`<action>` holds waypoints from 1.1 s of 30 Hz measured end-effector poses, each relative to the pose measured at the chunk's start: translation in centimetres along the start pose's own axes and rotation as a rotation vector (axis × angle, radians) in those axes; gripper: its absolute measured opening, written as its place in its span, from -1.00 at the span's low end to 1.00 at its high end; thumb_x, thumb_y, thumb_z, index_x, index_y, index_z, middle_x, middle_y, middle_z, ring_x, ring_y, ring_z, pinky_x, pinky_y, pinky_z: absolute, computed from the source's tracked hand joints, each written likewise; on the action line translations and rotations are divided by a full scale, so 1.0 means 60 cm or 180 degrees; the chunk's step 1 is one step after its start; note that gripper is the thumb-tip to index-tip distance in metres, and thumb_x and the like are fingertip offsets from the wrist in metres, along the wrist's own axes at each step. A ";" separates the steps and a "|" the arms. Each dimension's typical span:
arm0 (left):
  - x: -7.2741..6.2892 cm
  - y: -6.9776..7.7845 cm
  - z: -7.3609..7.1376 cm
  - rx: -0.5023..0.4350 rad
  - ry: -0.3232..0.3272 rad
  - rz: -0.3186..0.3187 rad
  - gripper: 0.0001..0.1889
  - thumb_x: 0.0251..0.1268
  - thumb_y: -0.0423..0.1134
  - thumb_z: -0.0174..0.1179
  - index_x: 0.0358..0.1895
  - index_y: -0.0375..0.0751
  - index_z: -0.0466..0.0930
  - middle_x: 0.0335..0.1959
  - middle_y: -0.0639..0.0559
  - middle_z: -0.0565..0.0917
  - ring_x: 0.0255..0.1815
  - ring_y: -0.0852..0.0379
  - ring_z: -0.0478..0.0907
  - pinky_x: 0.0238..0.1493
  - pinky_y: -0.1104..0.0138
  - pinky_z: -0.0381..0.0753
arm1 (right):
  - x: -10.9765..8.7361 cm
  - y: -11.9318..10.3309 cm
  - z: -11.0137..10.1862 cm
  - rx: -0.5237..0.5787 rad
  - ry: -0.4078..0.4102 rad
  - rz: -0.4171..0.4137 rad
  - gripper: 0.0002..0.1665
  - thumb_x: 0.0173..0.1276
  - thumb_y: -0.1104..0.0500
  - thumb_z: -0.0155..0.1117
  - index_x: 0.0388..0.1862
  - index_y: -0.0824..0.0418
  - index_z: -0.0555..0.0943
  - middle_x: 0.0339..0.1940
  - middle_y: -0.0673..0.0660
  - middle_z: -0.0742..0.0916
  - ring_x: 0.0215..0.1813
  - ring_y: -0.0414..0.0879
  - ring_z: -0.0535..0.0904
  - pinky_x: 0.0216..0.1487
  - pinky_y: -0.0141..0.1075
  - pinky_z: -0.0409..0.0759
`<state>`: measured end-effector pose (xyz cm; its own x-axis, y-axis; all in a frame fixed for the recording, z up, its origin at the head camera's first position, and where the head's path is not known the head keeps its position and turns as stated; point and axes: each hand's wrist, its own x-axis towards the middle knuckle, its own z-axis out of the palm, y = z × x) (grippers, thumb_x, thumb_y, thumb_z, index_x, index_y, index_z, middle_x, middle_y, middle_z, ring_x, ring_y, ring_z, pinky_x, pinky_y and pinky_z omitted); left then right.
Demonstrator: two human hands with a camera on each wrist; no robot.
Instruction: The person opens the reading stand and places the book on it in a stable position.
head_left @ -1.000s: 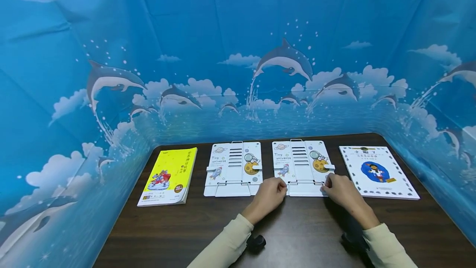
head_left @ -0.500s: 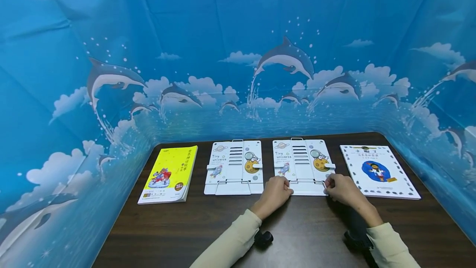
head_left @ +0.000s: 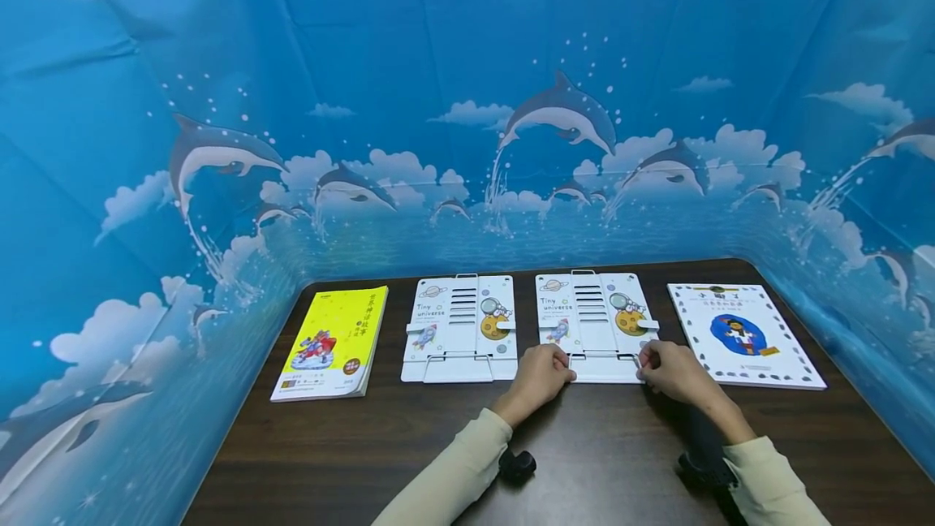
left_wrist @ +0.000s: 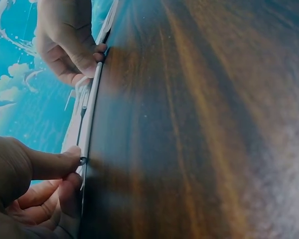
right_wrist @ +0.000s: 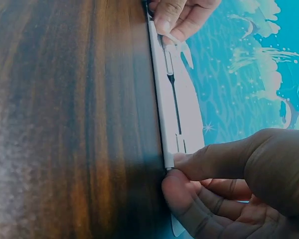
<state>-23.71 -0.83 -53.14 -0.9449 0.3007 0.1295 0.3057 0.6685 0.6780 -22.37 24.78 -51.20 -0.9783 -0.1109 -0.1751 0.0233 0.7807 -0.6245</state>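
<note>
Two flat white book stands printed "Tiny universe" lie folded side by side on the table. At the near edge of the right book stand (head_left: 595,335), my left hand (head_left: 542,376) pinches the left part between thumb and fingers. My right hand (head_left: 674,372) pinches the same edge at its right end. The left wrist view shows the thumb (left_wrist: 60,164) pressed on the thin white edge; the right wrist view shows the other thumb (right_wrist: 209,162) likewise. Close to my left hand lies the left book stand (head_left: 458,331), untouched.
A yellow book (head_left: 332,339) lies at the left of the dark wooden table (head_left: 321,461). A white book (head_left: 745,335) with a blue round picture lies right of my right hand. A blue dolphin-print curtain (head_left: 409,104) encloses the table's back and sides.
Compared with a second ago, my left hand has shifted slightly right along the right book stand's near edge. Over the last half second both hands stay nearly still.
</note>
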 end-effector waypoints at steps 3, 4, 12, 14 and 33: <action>0.000 -0.002 0.000 0.0003 -0.0003 0.0050 -0.84 0.20 -0.33 0.56 -0.36 -0.20 0.71 -0.55 0.13 0.71 -0.55 0.48 0.42 -0.40 0.53 0.44 | -0.001 0.003 0.000 0.0000 0.0004 -0.0060 -0.85 0.40 0.33 0.39 -0.25 0.28 0.55 -0.42 0.11 0.66 -0.42 -0.11 0.60 -0.37 -0.25 0.60; 0.000 -0.002 0.000 -0.0007 0.0003 0.0072 -0.83 0.19 -0.33 0.56 -0.36 -0.19 0.70 -0.55 0.13 0.70 -0.55 0.47 0.42 -0.41 0.53 0.44 | -0.001 0.003 0.001 -0.0001 0.0013 -0.0083 -0.85 0.40 0.33 0.40 -0.25 0.27 0.55 -0.43 0.10 0.66 -0.42 -0.12 0.60 -0.37 -0.25 0.60; 0.003 -0.008 0.006 -0.0132 0.0041 0.0264 -0.79 0.18 -0.39 0.54 -0.38 -0.17 0.63 -0.52 0.11 0.70 -0.54 0.52 0.41 -0.40 0.60 0.45 | -0.009 0.004 0.001 -0.0054 0.0097 -0.0250 -0.82 0.38 0.31 0.42 -0.26 0.23 0.54 -0.44 0.07 0.64 -0.41 -0.13 0.58 -0.40 -0.27 0.51; 0.002 -0.008 0.006 -0.0134 0.0062 0.0307 -0.78 0.17 -0.40 0.54 -0.39 -0.17 0.62 -0.52 0.10 0.70 -0.53 0.52 0.40 -0.40 0.60 0.44 | -0.011 0.005 0.002 -0.0054 0.0124 -0.0287 -0.83 0.37 0.31 0.42 -0.25 0.22 0.54 -0.43 0.06 0.65 -0.41 -0.13 0.59 -0.39 -0.27 0.50; 0.001 -0.010 -0.006 -0.0416 -0.0118 0.0260 -0.84 0.20 -0.42 0.52 -0.33 -0.21 0.69 -0.47 0.04 0.75 -0.51 0.49 0.48 -0.38 0.58 0.51 | -0.006 0.005 -0.019 0.0209 -0.0144 -0.0317 -0.86 0.47 0.26 0.38 -0.19 0.26 0.57 -0.36 0.07 0.70 -0.37 -0.11 0.66 -0.38 -0.29 0.57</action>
<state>-24.00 -1.44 -53.25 -0.9118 0.3770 0.1630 0.3612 0.5473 0.7550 -22.25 25.73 -50.44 -0.9661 -0.2147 -0.1431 -0.0586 0.7227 -0.6887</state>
